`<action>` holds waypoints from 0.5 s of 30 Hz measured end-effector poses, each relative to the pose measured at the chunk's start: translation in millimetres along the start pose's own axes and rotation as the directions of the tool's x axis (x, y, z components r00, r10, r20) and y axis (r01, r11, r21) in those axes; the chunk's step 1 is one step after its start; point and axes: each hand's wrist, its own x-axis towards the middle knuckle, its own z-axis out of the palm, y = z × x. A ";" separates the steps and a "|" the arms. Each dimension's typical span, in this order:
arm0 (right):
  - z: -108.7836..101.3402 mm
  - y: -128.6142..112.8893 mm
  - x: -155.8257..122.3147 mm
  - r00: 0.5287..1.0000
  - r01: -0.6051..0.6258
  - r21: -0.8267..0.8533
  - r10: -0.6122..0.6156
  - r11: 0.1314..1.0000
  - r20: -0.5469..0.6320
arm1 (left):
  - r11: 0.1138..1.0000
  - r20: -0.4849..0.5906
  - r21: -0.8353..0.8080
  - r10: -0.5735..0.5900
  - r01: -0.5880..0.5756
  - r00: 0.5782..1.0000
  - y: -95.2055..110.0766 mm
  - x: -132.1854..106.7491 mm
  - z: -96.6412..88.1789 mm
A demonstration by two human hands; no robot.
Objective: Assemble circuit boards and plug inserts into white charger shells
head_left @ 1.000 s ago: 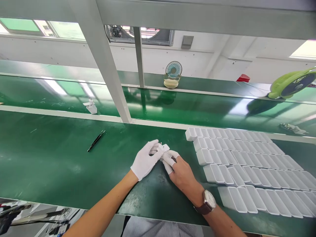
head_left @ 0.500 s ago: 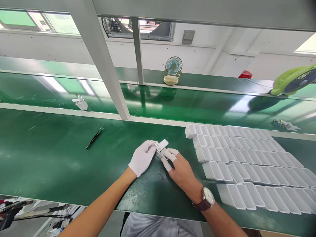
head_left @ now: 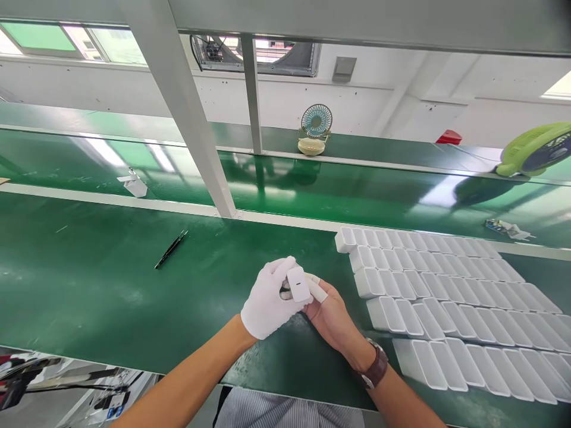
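Note:
A small white charger point(head_left: 298, 288) with a dark slot in its flat end face is held up between my two hands. My left hand point(head_left: 270, 300), in a white glove, is closed round its left side with the thumb near the top. My right hand point(head_left: 332, 309) has white finger cots on its fingertips and grips the charger from the right; some of its fingers are hidden behind. To the right stand rows of open white plastic housings point(head_left: 388, 282), packed side by side on the green bench point(head_left: 111, 297).
Black tweezers point(head_left: 171, 249) lie on the bench to the left. A slanted white post point(head_left: 200, 142) rises beyond my hands. On the strip behind sit a white piece point(head_left: 134, 183) and another small part point(head_left: 508, 228). Farther back are a small fan point(head_left: 316, 128) and a green fan point(head_left: 530, 148).
The charger has been turned so its slotted end face shows towards me. My left hand has shifted slightly right, and my right wrist has rolled, turning the watch face away.

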 end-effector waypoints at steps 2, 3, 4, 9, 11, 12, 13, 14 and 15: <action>-0.3 0.4 0.4 1.000 -0.008 0.009 0.007 1.000 0.002 | 1.000 0.016 0.015 -0.002 0.002 1.000 -3.3 -0.2 -0.1; -0.4 0.4 0.6 1.000 -0.009 0.013 0.009 1.000 0.003 | 1.000 0.021 0.020 0.002 -0.002 1.000 -4.6 -0.4 0.0; -0.3 0.3 0.8 1.000 -0.012 0.016 0.012 1.000 0.003 | 1.000 0.023 0.023 0.007 -0.008 1.000 -5.5 -0.5 0.1; 0.5 -0.5 0.6 1.000 -0.028 -0.004 0.028 1.000 -0.014 | 0.999 -0.005 0.034 0.020 -0.019 1.000 -7.6 -0.3 1.7; 0.5 -0.1 0.3 0.999 -0.030 -0.012 0.030 0.999 -0.019 | 0.999 -0.024 0.044 0.023 -0.022 0.999 -8.5 -0.4 2.1; 0.3 0.2 0.2 0.999 -0.031 -0.015 0.031 0.999 -0.020 | 0.998 -0.031 0.049 0.028 -0.027 0.999 -9.0 -0.6 2.2; 0.1 0.6 0.2 0.999 -0.033 -0.017 0.033 0.999 -0.019 | 0.998 -0.035 0.053 0.035 -0.033 0.999 -9.5 -0.8 2.3; -0.1 0.9 0.2 0.999 -0.035 -0.018 0.035 0.999 -0.018 | 0.997 -0.038 0.057 0.045 -0.042 0.998 -10.0 -1.0 2.3; -0.2 1.1 0.2 0.999 -0.036 -0.016 0.036 0.999 -0.018 | 0.997 -0.039 0.061 0.058 -0.056 0.998 -10.5 -1.3 2.4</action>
